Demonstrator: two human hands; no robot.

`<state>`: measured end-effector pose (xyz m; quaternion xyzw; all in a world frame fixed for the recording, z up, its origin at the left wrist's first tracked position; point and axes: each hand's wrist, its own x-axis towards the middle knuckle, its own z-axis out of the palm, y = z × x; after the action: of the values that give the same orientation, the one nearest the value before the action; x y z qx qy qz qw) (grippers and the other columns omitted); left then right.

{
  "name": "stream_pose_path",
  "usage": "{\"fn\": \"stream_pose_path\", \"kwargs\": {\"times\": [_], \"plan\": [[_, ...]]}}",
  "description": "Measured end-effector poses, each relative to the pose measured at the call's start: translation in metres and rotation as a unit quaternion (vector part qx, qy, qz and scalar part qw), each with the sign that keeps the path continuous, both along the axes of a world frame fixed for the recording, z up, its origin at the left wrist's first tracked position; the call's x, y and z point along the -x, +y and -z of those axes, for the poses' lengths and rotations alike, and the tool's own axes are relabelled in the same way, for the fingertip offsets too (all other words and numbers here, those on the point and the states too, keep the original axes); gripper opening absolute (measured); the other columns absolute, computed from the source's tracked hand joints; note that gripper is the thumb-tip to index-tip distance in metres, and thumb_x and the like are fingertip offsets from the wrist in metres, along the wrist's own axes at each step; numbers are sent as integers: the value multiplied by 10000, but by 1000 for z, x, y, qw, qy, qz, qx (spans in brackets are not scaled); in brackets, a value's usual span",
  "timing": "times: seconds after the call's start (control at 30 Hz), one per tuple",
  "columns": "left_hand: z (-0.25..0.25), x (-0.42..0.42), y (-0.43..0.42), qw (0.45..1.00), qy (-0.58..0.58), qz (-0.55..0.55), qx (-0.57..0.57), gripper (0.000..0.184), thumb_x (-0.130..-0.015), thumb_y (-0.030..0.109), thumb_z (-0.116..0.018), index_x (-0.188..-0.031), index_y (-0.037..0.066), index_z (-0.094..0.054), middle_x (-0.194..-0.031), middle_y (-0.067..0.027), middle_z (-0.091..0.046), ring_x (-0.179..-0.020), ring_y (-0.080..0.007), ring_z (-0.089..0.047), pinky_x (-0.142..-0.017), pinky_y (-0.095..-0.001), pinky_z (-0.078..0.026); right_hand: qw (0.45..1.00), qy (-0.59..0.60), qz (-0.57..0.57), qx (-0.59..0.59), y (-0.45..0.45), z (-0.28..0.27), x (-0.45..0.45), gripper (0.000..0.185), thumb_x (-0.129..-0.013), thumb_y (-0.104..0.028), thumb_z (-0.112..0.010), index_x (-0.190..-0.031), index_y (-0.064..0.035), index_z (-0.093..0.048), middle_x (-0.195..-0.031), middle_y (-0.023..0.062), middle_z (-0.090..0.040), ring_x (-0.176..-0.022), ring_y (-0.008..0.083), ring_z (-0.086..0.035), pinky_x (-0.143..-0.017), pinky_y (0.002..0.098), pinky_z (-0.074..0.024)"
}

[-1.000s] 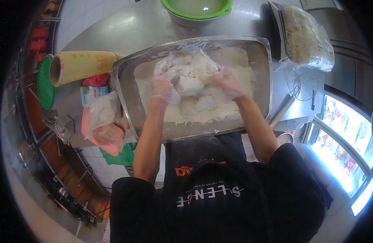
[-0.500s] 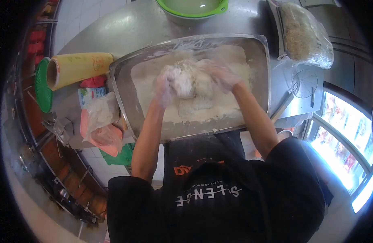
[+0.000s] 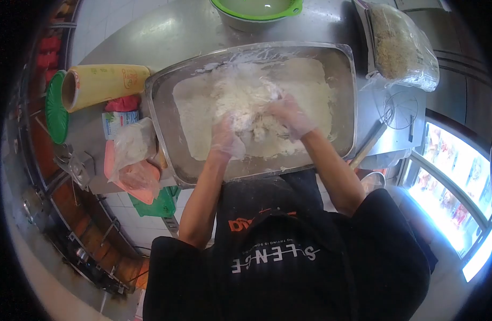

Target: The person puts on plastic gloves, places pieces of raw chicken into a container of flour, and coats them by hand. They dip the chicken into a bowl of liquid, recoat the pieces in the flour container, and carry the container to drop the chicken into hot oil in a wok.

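Note:
A large metal tray (image 3: 168,144) holds a layer of white flour (image 3: 195,109). Near its middle lie several flour-coated pieces (image 3: 246,101), their edges blurred. My left hand (image 3: 228,138), in a clear glove, is at the lower left side of the pieces, fingers curled against them. On their right side, my right hand (image 3: 291,115), also gloved, has its fingers bent over the coated pieces. Flour hides parts of the fingertips.
Left of the tray are a yellow roll (image 3: 107,85), a plastic bag (image 3: 133,142) and a pink tray (image 3: 144,195). A green-rimmed bowl (image 3: 256,18) stands beyond it. At right are a bag of crumbs (image 3: 401,48) and a wire strainer (image 3: 387,120).
Both hands have moved nearer to me and lower over the tray. The coated pieces, lifted and bunched between the hands earlier, now lie more spread out in the flour.

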<state>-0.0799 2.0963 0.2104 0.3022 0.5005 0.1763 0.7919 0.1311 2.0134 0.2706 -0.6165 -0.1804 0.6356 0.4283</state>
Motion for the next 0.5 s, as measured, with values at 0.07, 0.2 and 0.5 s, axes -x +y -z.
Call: {"fn": "stream_pose_path", "kwargs": {"times": [0.07,0.2,0.5], "plan": [[-28,6,1,1000,-19,6,-12,427,-977,281,-593,-1307,9,-588,-1203,-81,-666,-1054,-210,-650,-886,-350,-519,997,40,66,-19,-22,4,-15,611,-903,-233,-717,-1425,-8,-493,-1193,105,-647,-1039,179,-634,-904,326,-523],[-10,23,-5,990,91,11,106,498,-995,307,-587,-1391,10,-533,-1204,-75,-672,-1040,-198,-659,-944,-337,-505,976,41,216,-1,-37,2,2,617,-937,-300,-687,-1441,-8,-482,-1219,109,-628,-1096,182,-610,-914,328,-514],[-63,-37,-11,987,149,-21,52,648,-1030,417,-533,-1512,11,-384,-1470,-137,-496,-1347,-261,-466,-1128,-348,-346,960,-37,246,131,6,61,69,816,-912,-542,-662,-1428,58,-462,-1355,214,-579,-1273,299,-535,-1045,402,-443]]}}
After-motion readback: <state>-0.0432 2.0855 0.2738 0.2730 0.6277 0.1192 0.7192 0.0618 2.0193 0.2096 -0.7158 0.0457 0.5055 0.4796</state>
